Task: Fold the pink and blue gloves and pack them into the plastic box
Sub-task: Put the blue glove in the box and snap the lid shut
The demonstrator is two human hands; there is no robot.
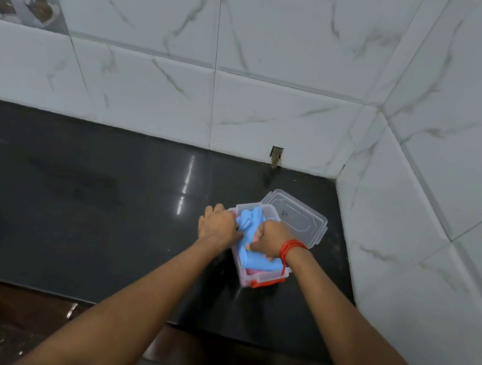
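A clear plastic box (262,281) with orange-red clips stands on the black counter near the right wall. Its clear lid (297,216) hangs open behind it. A bunched blue glove (250,223) fills the top of the box, its fingers sticking up at the far end. A bit of pink glove (252,272) shows underneath at the near end. My left hand (218,224) grips the blue glove at the box's left side. My right hand (272,237), with a red thread on the wrist, presses down on the same glove from the right.
The black counter (87,205) stretches left of the box. White marble tiles form the back wall (215,99) and the right wall (449,215), meeting in a corner just behind the box. The counter's front edge (209,335) runs below my forearms.
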